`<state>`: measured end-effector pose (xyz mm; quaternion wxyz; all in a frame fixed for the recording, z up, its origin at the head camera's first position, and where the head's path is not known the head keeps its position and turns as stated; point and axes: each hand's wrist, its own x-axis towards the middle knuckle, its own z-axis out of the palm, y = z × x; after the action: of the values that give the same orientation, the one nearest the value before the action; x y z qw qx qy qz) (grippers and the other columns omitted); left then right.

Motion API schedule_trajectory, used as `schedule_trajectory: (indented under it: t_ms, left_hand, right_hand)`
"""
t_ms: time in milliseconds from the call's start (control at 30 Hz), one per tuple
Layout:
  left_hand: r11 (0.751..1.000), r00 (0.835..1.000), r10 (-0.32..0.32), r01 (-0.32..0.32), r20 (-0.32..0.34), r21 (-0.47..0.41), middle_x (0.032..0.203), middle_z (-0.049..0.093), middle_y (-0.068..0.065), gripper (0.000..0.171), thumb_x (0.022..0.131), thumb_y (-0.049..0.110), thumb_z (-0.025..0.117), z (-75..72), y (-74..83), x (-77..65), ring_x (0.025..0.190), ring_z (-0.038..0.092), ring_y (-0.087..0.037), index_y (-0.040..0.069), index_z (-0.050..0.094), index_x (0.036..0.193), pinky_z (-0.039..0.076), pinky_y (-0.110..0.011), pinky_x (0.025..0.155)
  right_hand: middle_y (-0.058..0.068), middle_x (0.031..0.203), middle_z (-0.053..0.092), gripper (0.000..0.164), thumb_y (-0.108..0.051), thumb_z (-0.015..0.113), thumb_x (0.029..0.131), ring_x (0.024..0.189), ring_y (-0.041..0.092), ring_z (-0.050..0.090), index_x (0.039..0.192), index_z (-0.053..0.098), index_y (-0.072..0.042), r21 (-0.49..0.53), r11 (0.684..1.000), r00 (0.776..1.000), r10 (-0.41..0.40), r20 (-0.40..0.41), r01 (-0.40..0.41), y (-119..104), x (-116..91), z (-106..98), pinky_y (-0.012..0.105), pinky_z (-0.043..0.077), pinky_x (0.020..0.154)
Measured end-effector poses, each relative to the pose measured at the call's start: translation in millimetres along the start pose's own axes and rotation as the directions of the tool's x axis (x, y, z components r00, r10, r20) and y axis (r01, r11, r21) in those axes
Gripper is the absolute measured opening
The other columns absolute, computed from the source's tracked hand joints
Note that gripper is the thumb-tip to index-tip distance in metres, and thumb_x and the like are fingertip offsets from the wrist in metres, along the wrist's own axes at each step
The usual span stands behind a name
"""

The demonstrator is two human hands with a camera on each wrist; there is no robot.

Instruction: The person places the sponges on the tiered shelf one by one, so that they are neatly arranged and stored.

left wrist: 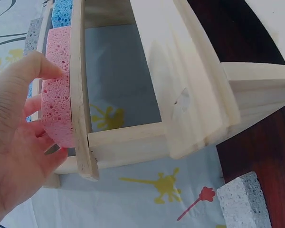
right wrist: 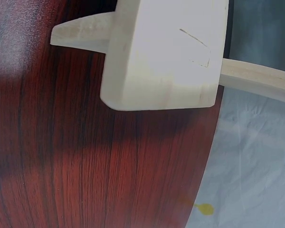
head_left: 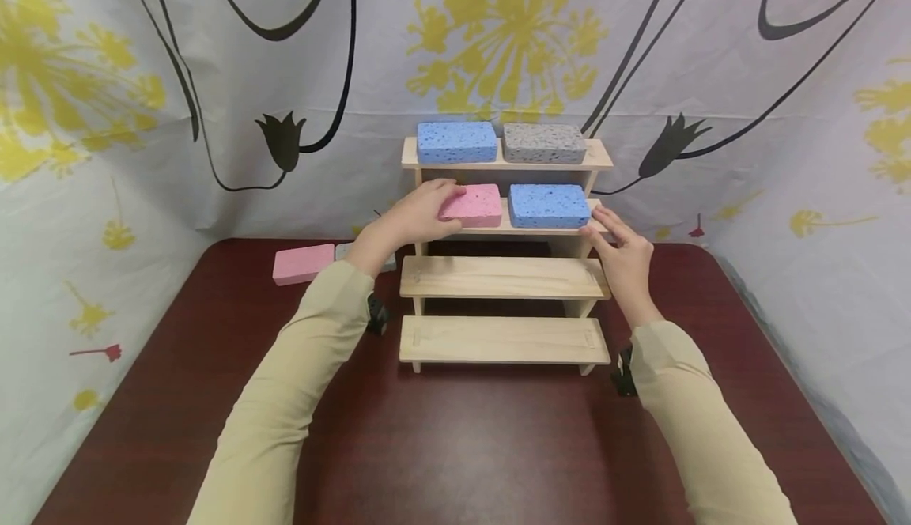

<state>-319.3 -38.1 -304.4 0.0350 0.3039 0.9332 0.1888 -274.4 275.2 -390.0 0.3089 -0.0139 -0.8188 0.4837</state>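
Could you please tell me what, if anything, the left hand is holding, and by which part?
The left hand grips the pink sponge by its left end, thumb on the front side.

- Two blue sponges [head_left: 456, 142]
- Two pink sponges [head_left: 304, 265]
- Two grey sponges [head_left: 544, 143] — one partly hidden in the head view
- One wooden stand [head_left: 505, 276] with four shelves [head_left: 505, 339]
- One left hand [head_left: 425, 214] and one right hand [head_left: 626, 260] — two in all
- Two sleeves [head_left: 266, 398]
- Two black wrist cameras [head_left: 378, 314]
- One table [head_left: 463, 446]
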Motion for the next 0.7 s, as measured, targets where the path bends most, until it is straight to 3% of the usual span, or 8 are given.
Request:
schedule_trajectory:
  t_ms: [100, 200, 400, 533, 700]
  left_hand:
    - [0.999, 0.999, 0.029, -0.029, -0.039, -0.014, 0.149, 0.026, -0.012, 0.058, 0.086, 0.032, 0.057, 1.5, -3.8, -6.9, 0.138, 0.023, -0.028, 0.012, 0.039, 0.138, 0.023, -0.042, 0.112]
    - [0.997, 0.991, 0.053, -0.059, -0.125, -0.051, 0.148, 0.029, -0.010, 0.056, 0.086, 0.033, 0.058, 4.1, -11.1, -15.9, 0.136, 0.026, -0.027, 0.011, 0.043, 0.135, 0.026, -0.043, 0.110]
    - [0.983, 0.952, 0.043, -0.095, -0.305, -0.159, 0.136, 0.043, -0.012, 0.043, 0.089, 0.029, 0.056, 6.3, -34.7, -37.3, 0.128, 0.036, -0.028, 0.006, 0.052, 0.125, 0.032, -0.046, 0.104]
    - [0.976, 0.930, -0.019, -0.063, -0.368, -0.210, 0.130, 0.049, -0.012, 0.038, 0.090, 0.029, 0.055, 7.9, -55.1, -53.9, 0.124, 0.039, -0.028, 0.005, 0.054, 0.120, 0.033, -0.048, 0.101]
    - [0.976, 0.934, -0.119, 0.046, -0.338, -0.215, 0.130, 0.048, -0.013, 0.044, 0.090, 0.036, 0.054, 15.6, -85.7, -74.9, 0.125, 0.039, -0.030, 0.006, 0.053, 0.122, 0.031, -0.050, 0.103]
  right_hand:
    - [0.005, 0.118, 0.063, 0.039, -0.023, 0.075, 0.073, 0.113, 0.008, 0.057, 0.110, 0.068, -0.013, 0.000, 1.000, 1.000, -0.003, -0.007, 0.003, 1, 0, 0, 0.012, 0.042, 0.092]
    - [0.005, 0.118, 0.063, 0.039, -0.023, 0.074, 0.073, 0.113, 0.008, 0.057, 0.110, 0.068, -0.013, -0.003, 1.000, 1.000, -0.005, -0.003, 0.005, 2, 0, 1, 0.012, 0.042, 0.092]
    - [0.005, 0.118, 0.063, 0.039, -0.023, 0.074, 0.073, 0.113, 0.009, 0.057, 0.110, 0.068, -0.013, -0.008, 1.000, 1.000, 0.003, -0.008, -0.003, 2, 0, 1, 0.013, 0.042, 0.092]
    - [0.005, 0.119, 0.062, 0.040, -0.024, 0.073, 0.074, 0.114, 0.008, 0.056, 0.111, 0.067, -0.012, -0.003, 1.000, 1.000, 0.004, 0.000, -0.004, 0, 0, 1, 0.015, 0.042, 0.093]
    - [0.005, 0.119, 0.062, 0.040, -0.024, 0.073, 0.074, 0.114, 0.008, 0.056, 0.111, 0.067, -0.012, -0.006, 1.000, 1.000, 0.003, 0.000, -0.003, 0, 0, 1, 0.014, 0.042, 0.093]
